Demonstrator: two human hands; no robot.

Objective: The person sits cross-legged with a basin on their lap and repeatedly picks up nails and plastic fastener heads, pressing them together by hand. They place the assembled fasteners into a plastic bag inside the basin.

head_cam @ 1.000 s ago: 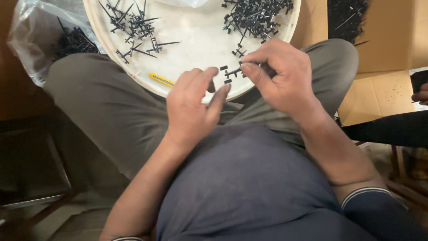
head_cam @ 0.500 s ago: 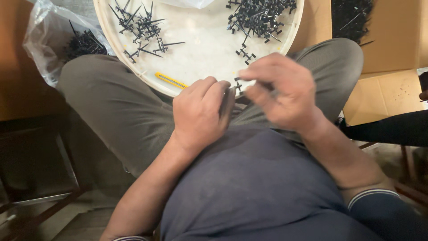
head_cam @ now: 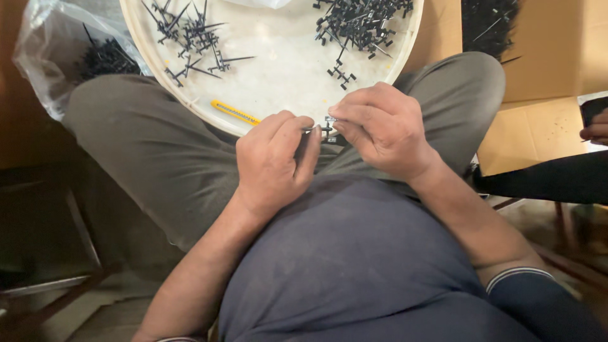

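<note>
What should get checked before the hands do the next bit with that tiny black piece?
1. Small black part pinched between both hands: ok, left hand and right hand meet on it.
2. Part's exact shape and alignment: cannot tell, fingers hide most of it.
3. Round white tray resting on the lap: ok.
4. More black parts within reach: ok, piles lie in the tray.
5. Yellow stick near the tray's rim: ok, lying inside.
6. Other person's hand at the right edge: ok, apart.
</note>
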